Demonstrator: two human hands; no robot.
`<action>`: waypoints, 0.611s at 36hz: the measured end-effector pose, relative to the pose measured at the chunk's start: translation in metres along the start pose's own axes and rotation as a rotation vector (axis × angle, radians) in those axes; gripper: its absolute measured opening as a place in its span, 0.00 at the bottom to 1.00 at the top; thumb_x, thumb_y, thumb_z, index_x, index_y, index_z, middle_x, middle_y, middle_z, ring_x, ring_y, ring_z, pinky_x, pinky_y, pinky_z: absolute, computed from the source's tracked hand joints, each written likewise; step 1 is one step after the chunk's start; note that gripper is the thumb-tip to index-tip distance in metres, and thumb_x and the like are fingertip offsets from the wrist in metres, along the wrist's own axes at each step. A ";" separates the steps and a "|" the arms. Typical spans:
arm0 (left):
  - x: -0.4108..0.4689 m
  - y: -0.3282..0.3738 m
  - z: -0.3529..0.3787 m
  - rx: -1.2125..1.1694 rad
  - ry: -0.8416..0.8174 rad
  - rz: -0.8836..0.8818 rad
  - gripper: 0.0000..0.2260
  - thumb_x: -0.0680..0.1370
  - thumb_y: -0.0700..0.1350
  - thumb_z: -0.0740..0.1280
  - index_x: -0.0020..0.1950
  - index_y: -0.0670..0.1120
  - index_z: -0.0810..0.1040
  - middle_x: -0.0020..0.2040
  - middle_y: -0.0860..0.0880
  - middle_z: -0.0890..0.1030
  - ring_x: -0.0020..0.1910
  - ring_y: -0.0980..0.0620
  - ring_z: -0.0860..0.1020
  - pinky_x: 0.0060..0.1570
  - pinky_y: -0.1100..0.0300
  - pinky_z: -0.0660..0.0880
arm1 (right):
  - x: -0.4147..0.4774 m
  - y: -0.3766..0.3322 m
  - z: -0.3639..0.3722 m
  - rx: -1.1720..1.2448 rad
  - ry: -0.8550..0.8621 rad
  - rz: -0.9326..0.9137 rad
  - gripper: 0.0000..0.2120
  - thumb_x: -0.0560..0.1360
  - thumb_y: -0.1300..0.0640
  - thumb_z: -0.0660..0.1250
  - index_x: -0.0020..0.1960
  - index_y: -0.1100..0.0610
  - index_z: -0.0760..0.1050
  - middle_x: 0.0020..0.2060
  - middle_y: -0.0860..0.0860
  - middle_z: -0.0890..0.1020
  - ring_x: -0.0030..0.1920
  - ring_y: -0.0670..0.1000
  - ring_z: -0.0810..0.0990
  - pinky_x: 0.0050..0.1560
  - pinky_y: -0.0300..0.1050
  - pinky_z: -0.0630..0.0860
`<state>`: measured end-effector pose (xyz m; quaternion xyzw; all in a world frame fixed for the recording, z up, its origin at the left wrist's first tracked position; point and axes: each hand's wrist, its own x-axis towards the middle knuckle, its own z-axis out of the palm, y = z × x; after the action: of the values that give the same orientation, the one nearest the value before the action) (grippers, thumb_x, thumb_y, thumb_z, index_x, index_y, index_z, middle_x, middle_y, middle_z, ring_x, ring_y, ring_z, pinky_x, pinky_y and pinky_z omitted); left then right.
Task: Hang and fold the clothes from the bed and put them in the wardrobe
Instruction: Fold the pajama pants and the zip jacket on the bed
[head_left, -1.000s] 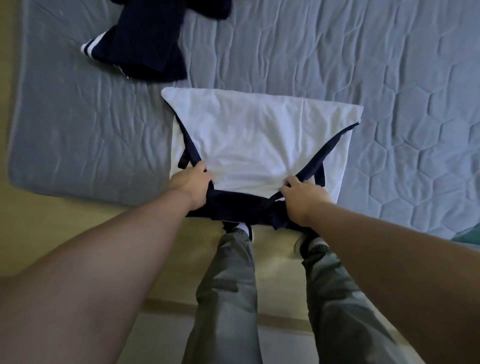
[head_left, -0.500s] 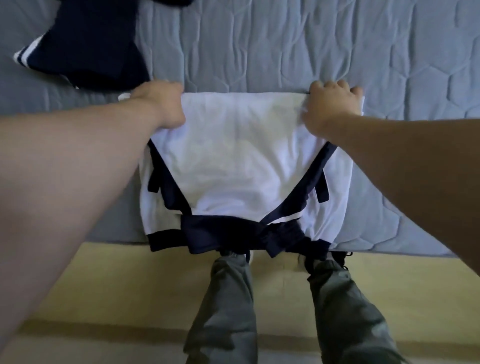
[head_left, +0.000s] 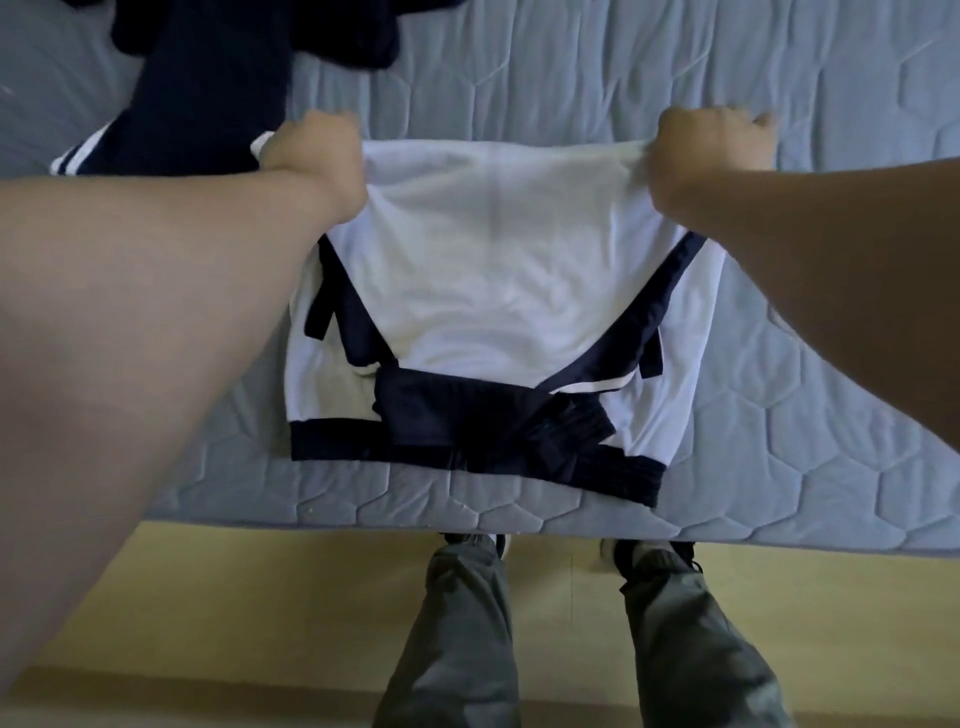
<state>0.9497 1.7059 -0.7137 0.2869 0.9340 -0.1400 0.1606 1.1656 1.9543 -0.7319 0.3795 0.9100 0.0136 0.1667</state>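
A white shirt with navy trim (head_left: 493, 291) lies on the grey quilted bed (head_left: 649, 73), its navy sleeves folded across the near hem. My left hand (head_left: 317, 156) grips the far left corner of the shirt. At the far right corner my right hand (head_left: 711, 150) grips the white cloth, which is bunched between the fingers. The far edge is pulled taut between both hands and seems slightly raised off the bed.
A dark navy garment with white stripes (head_left: 208, 88) lies on the bed at the far left, touching my left hand's side of the shirt. The bed's near edge (head_left: 363, 525) runs above a yellow floor (head_left: 234, 613), where my legs stand.
Both hands left the near hem, reached to the far corners of the shirt and took hold of them. The shirt now lies farther onto the bed, away from its near edge.
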 end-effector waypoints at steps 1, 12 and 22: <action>0.002 0.003 0.002 -0.015 0.007 -0.015 0.13 0.77 0.39 0.66 0.61 0.42 0.72 0.59 0.37 0.77 0.57 0.34 0.76 0.48 0.47 0.69 | 0.002 0.001 0.002 -0.018 0.010 0.028 0.17 0.71 0.64 0.60 0.60 0.58 0.73 0.55 0.63 0.78 0.61 0.63 0.73 0.61 0.60 0.65; -0.067 0.024 0.069 -0.020 0.244 0.039 0.30 0.81 0.55 0.60 0.79 0.46 0.56 0.81 0.45 0.53 0.75 0.41 0.61 0.71 0.44 0.60 | -0.074 0.000 0.043 0.136 0.112 -0.300 0.24 0.82 0.48 0.52 0.74 0.59 0.63 0.76 0.61 0.63 0.75 0.61 0.62 0.75 0.66 0.51; -0.139 0.059 0.122 -0.214 0.141 0.284 0.32 0.81 0.63 0.50 0.81 0.47 0.55 0.82 0.47 0.53 0.80 0.44 0.51 0.77 0.39 0.49 | -0.097 -0.026 0.079 0.140 -0.210 -0.358 0.33 0.81 0.36 0.37 0.81 0.50 0.36 0.80 0.51 0.36 0.80 0.52 0.35 0.78 0.62 0.39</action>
<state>1.1198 1.6416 -0.7814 0.4060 0.9027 0.0047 0.1424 1.2363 1.8606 -0.7818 0.2218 0.9392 -0.1189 0.2337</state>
